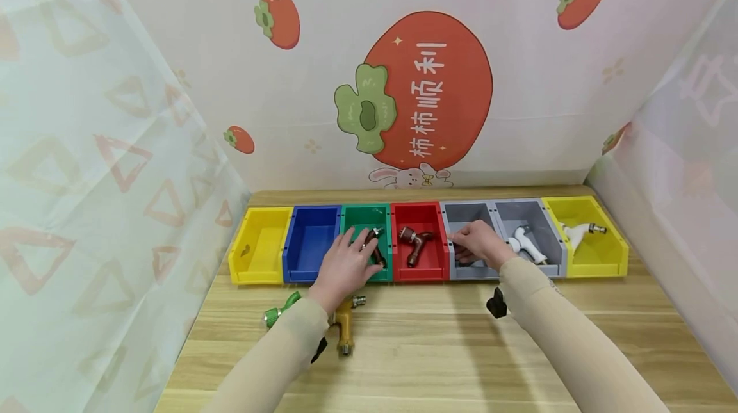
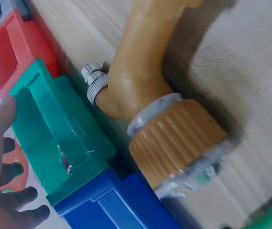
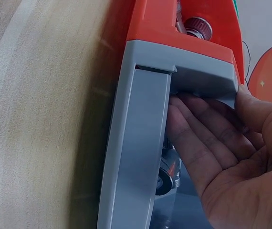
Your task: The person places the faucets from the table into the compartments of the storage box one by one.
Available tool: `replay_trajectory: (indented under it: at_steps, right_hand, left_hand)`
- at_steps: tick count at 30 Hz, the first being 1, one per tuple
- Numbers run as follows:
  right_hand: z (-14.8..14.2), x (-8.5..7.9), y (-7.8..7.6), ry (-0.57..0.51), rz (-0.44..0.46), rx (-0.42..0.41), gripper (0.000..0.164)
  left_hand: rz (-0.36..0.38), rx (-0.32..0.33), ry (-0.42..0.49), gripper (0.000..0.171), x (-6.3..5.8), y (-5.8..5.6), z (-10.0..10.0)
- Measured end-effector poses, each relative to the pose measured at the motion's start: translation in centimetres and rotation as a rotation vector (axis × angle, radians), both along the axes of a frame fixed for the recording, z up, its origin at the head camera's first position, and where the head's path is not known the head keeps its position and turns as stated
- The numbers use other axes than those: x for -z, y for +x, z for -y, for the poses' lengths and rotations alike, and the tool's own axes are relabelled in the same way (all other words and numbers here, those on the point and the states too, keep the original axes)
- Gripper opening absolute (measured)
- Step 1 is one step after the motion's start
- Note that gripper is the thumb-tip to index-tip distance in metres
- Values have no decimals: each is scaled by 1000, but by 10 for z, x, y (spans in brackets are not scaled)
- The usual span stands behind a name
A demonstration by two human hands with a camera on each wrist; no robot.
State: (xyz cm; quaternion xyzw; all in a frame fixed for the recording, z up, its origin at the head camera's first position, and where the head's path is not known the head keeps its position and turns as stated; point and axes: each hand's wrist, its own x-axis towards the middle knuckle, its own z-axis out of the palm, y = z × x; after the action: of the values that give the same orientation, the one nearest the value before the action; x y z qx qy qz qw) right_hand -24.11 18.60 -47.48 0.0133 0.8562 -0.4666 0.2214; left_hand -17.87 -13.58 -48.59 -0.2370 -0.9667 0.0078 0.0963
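Note:
Over the green bin (image 1: 364, 213), my left hand (image 1: 344, 267) is spread, with a dark brown tap (image 1: 377, 253) partly hidden beneath it. In the left wrist view its thumb lies by the green rim, the other fingers apart. My right hand (image 1: 477, 241) reaches into the left grey bin (image 1: 468, 211) and grips its side wall beside the red bin (image 1: 416, 209), thumb at the rim, fingers inside. A dark metal tap end (image 3: 167, 174) shows under those fingers; the rest of that tap is hidden. Another brown tap (image 1: 416, 243) lies in the red bin.
A mustard-yellow tap (image 1: 344, 326) and a green tap (image 1: 281, 310) lie on the wooden table (image 1: 426, 349). White taps sit in the right grey bin (image 1: 519, 211) and right yellow bin (image 1: 576, 208). Blue (image 1: 313, 240) and yellow (image 1: 262, 240) bins stand left.

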Motion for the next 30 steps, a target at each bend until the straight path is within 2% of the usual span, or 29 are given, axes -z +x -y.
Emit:
replay_trajectory:
  at_steps: [5,8,17,22,27,30]
  right_hand:
    - [0,0,0,0,0,-1,34]
    - [0,0,0,1,4,1,35]
    - [1,0,0,4,1,-3,34]
    - [0,0,-1,4,1,-5,34]
    - [0,0,-1,8,-2,-5,34]
    - [0,0,-1,11,-2,-7,34]
  left_hand:
    - [74,44,-7,70,-3,19,9]
    - [94,80,-28,74,-3,32,13]
    - [175,128,-67,93,5,69,25]
    - [194,192,-106,96,12,81,34]
    - [211,302,-134,92,20,88,48]
    - [212,339,-131,88,26,91,57]
